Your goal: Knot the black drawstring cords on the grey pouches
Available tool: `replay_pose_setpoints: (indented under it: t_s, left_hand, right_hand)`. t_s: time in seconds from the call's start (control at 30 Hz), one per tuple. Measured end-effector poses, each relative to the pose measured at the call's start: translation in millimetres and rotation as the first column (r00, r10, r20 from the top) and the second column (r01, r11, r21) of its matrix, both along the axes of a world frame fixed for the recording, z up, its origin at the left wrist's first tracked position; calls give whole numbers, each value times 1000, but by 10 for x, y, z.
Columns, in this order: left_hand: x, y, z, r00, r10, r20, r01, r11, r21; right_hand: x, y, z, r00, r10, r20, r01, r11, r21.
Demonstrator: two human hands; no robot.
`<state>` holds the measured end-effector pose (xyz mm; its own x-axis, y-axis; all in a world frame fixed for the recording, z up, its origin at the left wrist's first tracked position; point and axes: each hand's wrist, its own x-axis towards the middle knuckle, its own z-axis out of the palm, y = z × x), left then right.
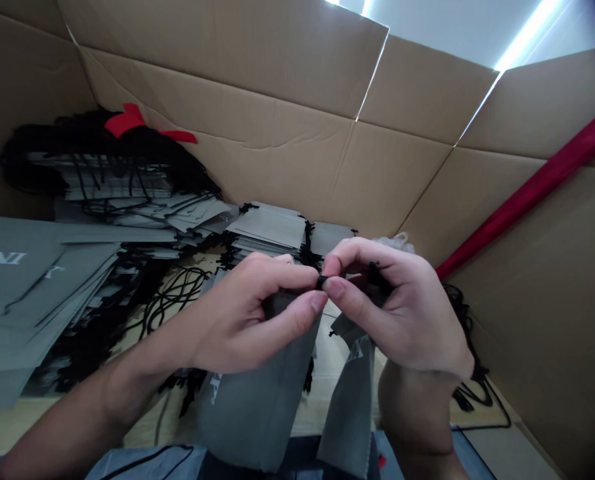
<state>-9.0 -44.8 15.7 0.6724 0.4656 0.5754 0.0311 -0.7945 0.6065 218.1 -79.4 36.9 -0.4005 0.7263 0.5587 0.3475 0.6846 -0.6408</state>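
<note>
My left hand [260, 313] and my right hand [395, 303] meet in the middle of the head view, thumbs and forefingers pinched close together. Between their fingertips is a short bit of black cord [321, 282], possibly a knot; its exact form is too small to tell. Below my left hand hangs a grey drawstring pouch [257, 407] with part of a white print. Under my right hand a second grey pouch [350, 407] hangs, also printed in white. More black cord is tucked in my right palm. The upper edges of both pouches are partly hidden by my fingers.
Piled grey pouches [272, 223] with black cord ends stand behind my hands. Larger grey pouches [22, 300] lie at the left, loose black cords [177, 293] beside them. A black cord bundle with a red band [127, 120] sits back left. Cardboard walls [277, 120] enclose the table.
</note>
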Motion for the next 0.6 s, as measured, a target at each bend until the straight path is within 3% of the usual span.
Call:
replay_pose_setpoints:
  t_s: [0.37,0.6]
  left_hand:
    - [-60,50,34,989,-150,-9,145,967,-208]
    - [-92,71,5,995,-96,-10,88,946,-313]
  right_hand:
    - [-64,-5,-49,995,54,-80,-51,998,43]
    - [-58,-3,-57,981,4,-194,0,1000,25]
